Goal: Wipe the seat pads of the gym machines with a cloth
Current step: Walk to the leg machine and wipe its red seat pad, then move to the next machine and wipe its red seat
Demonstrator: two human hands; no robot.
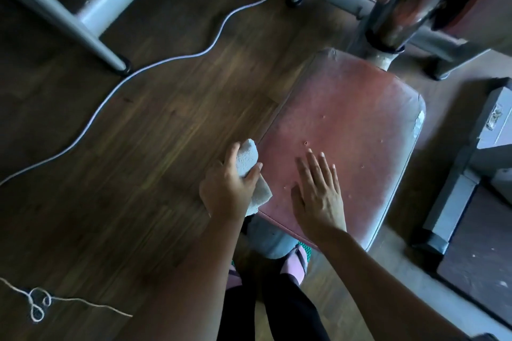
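Red worn vinyl, one seat pad (pixel 346 119) right in front on my feed, with a few small holes in it. One grey cloth (pixel 246 163) sits at the pad's left edge, with the left hand (pixel 227 188) curled round it. The right hand (pixel 318 194) lies flat on the pad, fingers straight, holding nothing. Dark wood-plank floor (pixel 166 133), one white cable (pixel 138 75), one loose string (pixel 38 304).

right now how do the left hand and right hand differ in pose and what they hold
The left hand grips a pale cloth; the right hand holds nothing. The left hand's fingers are curled, the right hand's straight and spread. The left hand is at the red seat pad's left edge; the right hand is flat over the pad itself. Both are at the pad's near end.
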